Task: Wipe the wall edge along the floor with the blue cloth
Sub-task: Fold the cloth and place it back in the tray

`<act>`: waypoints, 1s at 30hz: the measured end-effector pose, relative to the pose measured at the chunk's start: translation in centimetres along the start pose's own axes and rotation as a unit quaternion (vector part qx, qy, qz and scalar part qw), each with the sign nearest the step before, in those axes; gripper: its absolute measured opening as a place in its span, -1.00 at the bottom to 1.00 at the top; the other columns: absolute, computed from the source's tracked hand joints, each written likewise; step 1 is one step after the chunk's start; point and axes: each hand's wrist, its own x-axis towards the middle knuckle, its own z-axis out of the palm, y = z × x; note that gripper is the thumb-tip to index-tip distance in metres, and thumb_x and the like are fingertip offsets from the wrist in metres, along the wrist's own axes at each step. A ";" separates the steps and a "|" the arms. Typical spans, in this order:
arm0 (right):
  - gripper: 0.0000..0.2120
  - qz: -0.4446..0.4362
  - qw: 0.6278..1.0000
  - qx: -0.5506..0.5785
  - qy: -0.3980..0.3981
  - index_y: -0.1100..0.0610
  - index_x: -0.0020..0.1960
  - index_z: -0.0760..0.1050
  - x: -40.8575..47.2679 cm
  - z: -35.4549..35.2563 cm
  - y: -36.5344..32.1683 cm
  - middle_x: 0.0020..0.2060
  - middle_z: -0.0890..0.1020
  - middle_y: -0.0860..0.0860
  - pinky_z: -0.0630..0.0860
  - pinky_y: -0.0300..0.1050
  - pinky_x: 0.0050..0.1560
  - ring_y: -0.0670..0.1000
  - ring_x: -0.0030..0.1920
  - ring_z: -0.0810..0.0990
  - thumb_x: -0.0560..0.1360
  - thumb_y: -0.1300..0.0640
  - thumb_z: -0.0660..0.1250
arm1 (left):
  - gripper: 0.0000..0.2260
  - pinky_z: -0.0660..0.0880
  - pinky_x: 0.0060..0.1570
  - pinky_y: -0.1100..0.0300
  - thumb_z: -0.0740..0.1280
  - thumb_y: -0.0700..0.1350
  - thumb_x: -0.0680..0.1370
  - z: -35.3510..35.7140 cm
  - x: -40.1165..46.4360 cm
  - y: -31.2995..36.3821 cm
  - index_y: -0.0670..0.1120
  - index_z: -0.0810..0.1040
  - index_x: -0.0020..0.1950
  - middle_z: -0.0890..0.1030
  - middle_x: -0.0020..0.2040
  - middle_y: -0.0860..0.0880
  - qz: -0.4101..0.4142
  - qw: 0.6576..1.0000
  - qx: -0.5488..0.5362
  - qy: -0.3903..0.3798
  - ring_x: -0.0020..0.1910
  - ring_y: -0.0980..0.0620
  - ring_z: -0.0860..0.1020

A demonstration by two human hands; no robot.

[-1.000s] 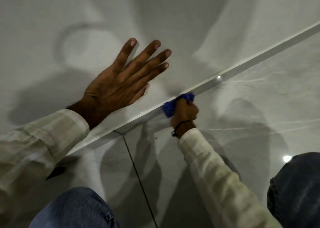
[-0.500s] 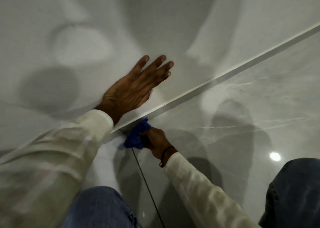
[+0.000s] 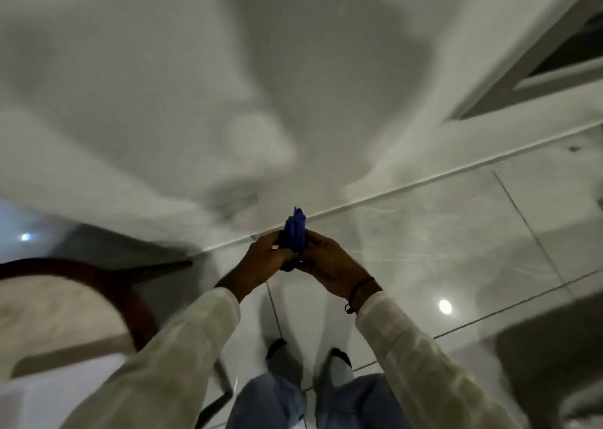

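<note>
Head view: a person stands on the glossy tiled floor (image 3: 424,265), both hands raised in front of the wall edge (image 3: 391,193). The left hand (image 3: 266,257) and right hand (image 3: 329,262) each close their grip on the bunched blue cloth (image 3: 295,233), held between them above the floor and clear of the wall edge. A dark wooden chair frame (image 3: 107,285) curves to the left of the cloth. Pale sleeves, blue jeans (image 3: 280,402) and shoes show below it. The picture is motion-blurred.
</note>
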 end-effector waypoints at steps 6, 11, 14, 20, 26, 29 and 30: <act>-0.55 0.015 0.985 -0.173 -0.019 0.30 0.36 0.51 -10.1 11.1 -8.2 0.17 0.64 0.34 0.56 0.27 0.27 0.32 0.09 0.64 0.49 0.47 0.21 | -0.83 0.55 0.03 0.13 0.19 -0.29 0.68 -6.1 -14.9 4.8 -0.21 0.57 0.12 0.68 -0.02 -0.13 -0.054 0.966 -0.183 0.171 0.01 -0.12 0.59; -0.67 0.011 0.945 -0.319 -0.076 0.28 0.14 0.61 -11.7 20.9 -7.7 -0.08 0.59 0.14 0.52 -0.10 -0.16 0.06 -0.19 0.55 0.46 0.42 0.20 | -0.84 0.38 -0.04 0.11 0.16 -0.30 0.52 -9.9 -26.3 1.2 -0.19 0.46 0.05 0.50 0.00 -0.16 -0.067 0.876 -0.398 0.265 0.00 -0.12 0.41; -0.72 0.002 0.909 -0.401 -0.117 0.40 0.11 0.59 -11.0 26.8 -3.7 -0.12 0.55 0.15 0.42 -0.13 -0.22 0.09 -0.16 0.52 0.44 0.43 0.24 | -0.76 0.53 -0.13 0.15 0.25 -0.24 0.59 -10.9 -31.1 -4.3 -0.22 0.62 0.20 0.65 0.09 -0.14 -0.053 0.845 -0.415 0.333 0.01 -0.10 0.61; -0.79 -0.097 0.807 -0.566 -0.137 0.38 -0.01 0.62 -10.2 34.3 7.5 -0.04 0.70 0.32 0.50 -0.11 -0.11 0.13 -0.09 0.62 0.41 0.41 0.27 | -0.70 0.60 0.15 -0.08 0.30 -0.30 0.66 -11.1 -36.8 -17.8 -0.34 0.59 0.37 0.66 0.18 -0.23 -0.178 0.790 -0.377 0.450 0.21 -0.21 0.62; -0.76 -0.139 0.720 -0.648 -0.205 0.41 -0.03 0.64 -6.9 37.6 17.5 -0.05 0.70 0.33 0.62 0.12 0.08 0.29 0.03 0.66 0.38 0.47 0.27 | -0.81 0.54 -0.20 0.15 0.31 -0.27 0.60 -9.5 -37.9 -27.8 -0.15 0.59 0.20 0.64 0.00 -0.11 -0.264 0.777 -0.360 0.443 -0.08 -0.12 0.61; -0.74 -0.135 0.702 -0.667 -0.211 0.35 0.08 0.65 -6.0 37.9 20.1 0.06 0.70 0.27 0.58 0.07 0.23 0.23 0.14 0.64 0.44 0.42 0.30 | -0.84 0.54 -0.26 0.19 0.32 -0.29 0.58 -8.7 -37.9 -30.3 -0.05 0.55 0.08 0.62 -0.07 -0.06 -0.263 0.784 -0.365 0.429 -0.11 -0.06 0.63; -0.75 -0.137 0.698 -0.669 -0.215 0.34 0.09 0.65 -5.6 37.8 20.6 0.06 0.71 0.26 0.57 0.08 0.25 0.23 0.15 0.64 0.45 0.40 0.31 | -0.85 0.57 -0.23 0.19 0.33 -0.29 0.58 -8.5 -37.9 -30.9 -0.03 0.55 0.02 0.63 -0.08 -0.06 -0.262 0.792 -0.355 0.421 -0.07 -0.11 0.66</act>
